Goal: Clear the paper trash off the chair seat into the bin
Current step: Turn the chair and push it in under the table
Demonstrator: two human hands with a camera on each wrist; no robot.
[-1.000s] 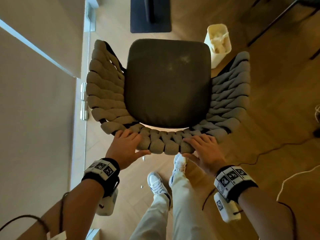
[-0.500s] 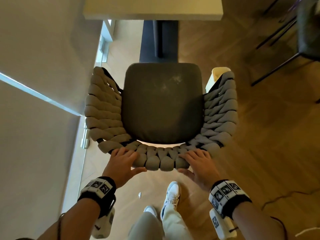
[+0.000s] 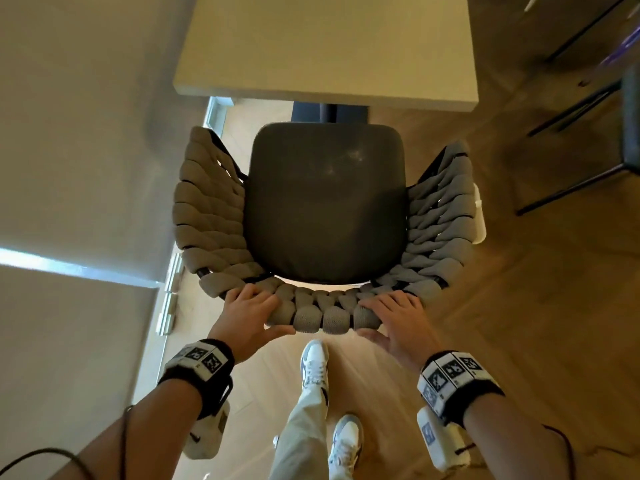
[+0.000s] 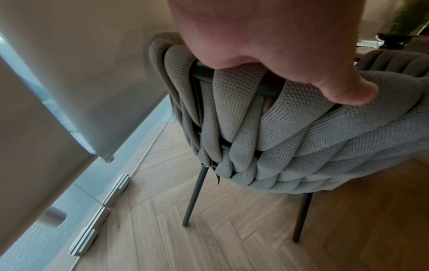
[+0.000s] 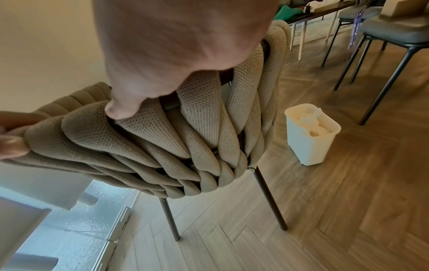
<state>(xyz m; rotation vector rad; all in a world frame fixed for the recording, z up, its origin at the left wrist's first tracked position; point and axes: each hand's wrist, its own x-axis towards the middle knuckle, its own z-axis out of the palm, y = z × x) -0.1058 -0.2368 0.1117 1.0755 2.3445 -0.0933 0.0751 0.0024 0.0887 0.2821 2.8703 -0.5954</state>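
Observation:
A chair with a dark seat cushion [image 3: 325, 202] and a woven grey backrest [image 3: 322, 311] stands in front of me; no paper shows on the seat. My left hand [image 3: 251, 315] grips the top of the backrest [image 4: 290, 128] at its left, fingers over it and thumb underneath. My right hand [image 3: 398, 318] grips the backrest [image 5: 185, 137] at its right the same way. The white bin [image 5: 312, 133] with crumpled paper inside stands on the floor to the chair's right; in the head view only a sliver of the bin [image 3: 479, 216] shows behind the woven side.
A pale table [image 3: 329, 46] stands just beyond the chair's front edge. A wall and a glass panel [image 3: 69, 202] run close along the left. Dark-legged chairs [image 3: 588, 133] stand at the right. My feet [image 3: 315, 365] are on the wooden floor behind the chair.
The chair has slid forward toward the table with both hands gripping its backrest. The bin, open to view a second ago, is now nearly hidden behind the chair's right side.

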